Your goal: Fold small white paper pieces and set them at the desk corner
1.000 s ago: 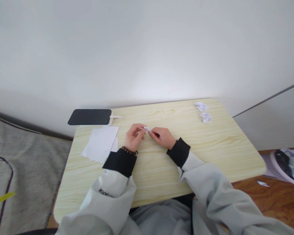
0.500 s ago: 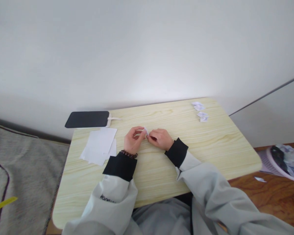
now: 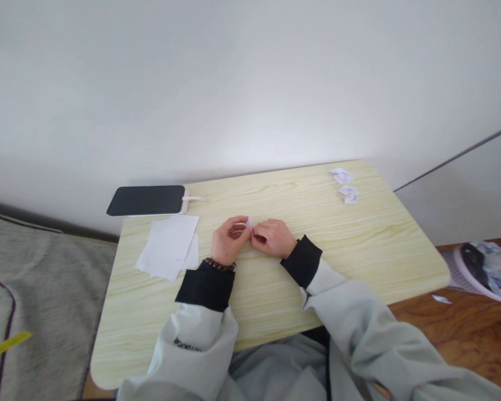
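Note:
At the middle of the pale wooden table [image 3: 359, 245], my left hand [image 3: 227, 243] and my right hand [image 3: 274, 238] meet fingertip to fingertip. Both pinch a small folded piece of white paper [image 3: 249, 223], of which only a corner shows above the fingers. A beaded bracelet sits on my left wrist. Just left of my left hand lies a loose stack of white paper sheets [image 3: 169, 245].
A black phone [image 3: 146, 200] with a white cable lies at the table's back left edge. Several small folded paper pieces [image 3: 344, 184] sit at the back right corner. A pink basket [image 3: 482, 270] and a paper scrap [image 3: 441, 299] are on the wooden floor, right. Grey fabric lies left.
My hands have drawn closer together round the small paper, which now shows less. The view has shifted slightly.

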Demonstrator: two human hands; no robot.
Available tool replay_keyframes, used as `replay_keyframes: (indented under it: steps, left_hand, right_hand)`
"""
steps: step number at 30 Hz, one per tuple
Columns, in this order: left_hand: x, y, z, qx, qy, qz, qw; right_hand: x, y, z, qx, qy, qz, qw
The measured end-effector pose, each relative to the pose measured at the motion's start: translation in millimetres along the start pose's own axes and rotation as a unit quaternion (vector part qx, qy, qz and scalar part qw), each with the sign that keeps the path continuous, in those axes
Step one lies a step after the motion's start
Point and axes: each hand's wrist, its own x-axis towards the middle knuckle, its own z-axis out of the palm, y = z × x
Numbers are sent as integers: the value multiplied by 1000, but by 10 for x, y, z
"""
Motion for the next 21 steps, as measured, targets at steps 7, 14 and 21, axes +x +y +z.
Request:
replay_keyframes:
  steps: [7, 14, 21]
  left_hand:
    - [-3, 2, -27, -36, -6, -9, 999]
    - [-6, -1, -32, -67, -11, -10, 998]
    - [-5, 23, -64, -95, -21, -16, 995]
  right_hand:
    - [8, -10, -89, 90, -21, 39, 995]
    - [3, 18, -107, 186, -20, 81, 979]
    - [-5, 40, -104, 220, -6, 84, 972]
